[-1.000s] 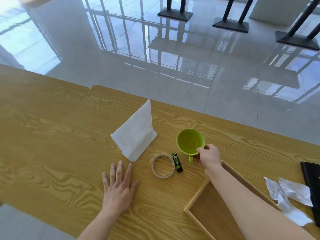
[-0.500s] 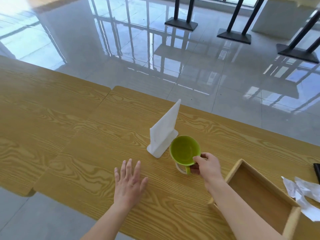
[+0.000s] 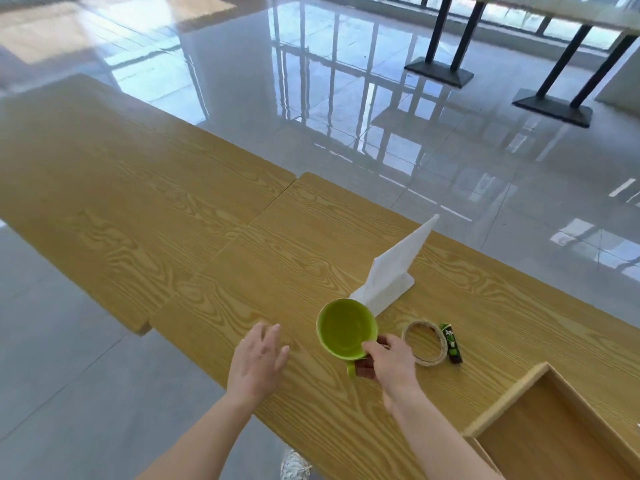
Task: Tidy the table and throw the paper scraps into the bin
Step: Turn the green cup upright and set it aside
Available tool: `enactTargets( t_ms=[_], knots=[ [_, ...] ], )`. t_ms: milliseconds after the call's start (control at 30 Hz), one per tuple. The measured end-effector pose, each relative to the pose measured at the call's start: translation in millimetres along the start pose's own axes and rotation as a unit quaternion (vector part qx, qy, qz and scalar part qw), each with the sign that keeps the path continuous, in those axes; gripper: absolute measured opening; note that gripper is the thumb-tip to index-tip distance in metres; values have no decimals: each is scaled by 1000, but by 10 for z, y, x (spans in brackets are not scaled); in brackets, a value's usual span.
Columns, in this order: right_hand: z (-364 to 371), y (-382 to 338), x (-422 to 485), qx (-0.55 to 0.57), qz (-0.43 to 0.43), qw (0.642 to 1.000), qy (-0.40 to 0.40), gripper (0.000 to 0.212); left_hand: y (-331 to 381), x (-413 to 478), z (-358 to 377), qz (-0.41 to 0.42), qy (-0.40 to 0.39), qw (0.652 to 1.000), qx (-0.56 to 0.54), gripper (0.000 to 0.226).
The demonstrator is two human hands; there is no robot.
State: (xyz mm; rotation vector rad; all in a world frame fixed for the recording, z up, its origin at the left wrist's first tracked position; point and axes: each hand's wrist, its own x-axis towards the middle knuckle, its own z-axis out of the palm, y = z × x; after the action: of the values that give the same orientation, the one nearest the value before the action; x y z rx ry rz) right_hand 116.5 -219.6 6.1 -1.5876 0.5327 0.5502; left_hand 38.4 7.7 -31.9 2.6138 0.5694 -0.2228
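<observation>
View from above of a wooden table [image 3: 173,237] with a green cup [image 3: 346,329] near its front edge. The right hand [image 3: 391,362] grips the cup, fingers curled round the handle at the cup's near side and the thumb lying on the rim. The cup looks empty and seems raised slightly off the table, though that is hard to confirm. To the left of the cup, the left hand [image 3: 258,362] is open, fingers relaxed, on or just above the wood and holding nothing.

Just behind the cup, its lower corner hidden by the rim, a white stand [image 3: 391,271] rises upright. Just right of the cup lies a roll of tape [image 3: 424,342], with a small green and black glue stick [image 3: 451,342] beside it. Further right of the cup and nearer the viewer sits an open wooden tray [image 3: 512,393].

No paper scraps and no bin can be made out, so that part of the task appears not yet done.

The step in hand seems to be moving the cup. It would go best with the cup held level and lifted clear before travelling, since the stand behind looks easy to tip and the tape sits close to the knuckles.
</observation>
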Motion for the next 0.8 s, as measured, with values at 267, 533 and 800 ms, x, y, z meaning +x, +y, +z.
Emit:
enactTargets(
  t_ms=[267, 533, 800],
  knots=[
    [976, -115, 78, 26, 48, 996, -66, 15, -62, -48, -443, -45, 19, 957, -286, 27],
    [1673, -196, 163, 77, 70, 993, -50, 17, -307, 295, -550, -89, -45, 926, -364, 25],
    [1781, -248, 264, -106, -27, 987, -115, 24, -560, 550, -642, -110, 5, 908, -403, 24]
  ],
)
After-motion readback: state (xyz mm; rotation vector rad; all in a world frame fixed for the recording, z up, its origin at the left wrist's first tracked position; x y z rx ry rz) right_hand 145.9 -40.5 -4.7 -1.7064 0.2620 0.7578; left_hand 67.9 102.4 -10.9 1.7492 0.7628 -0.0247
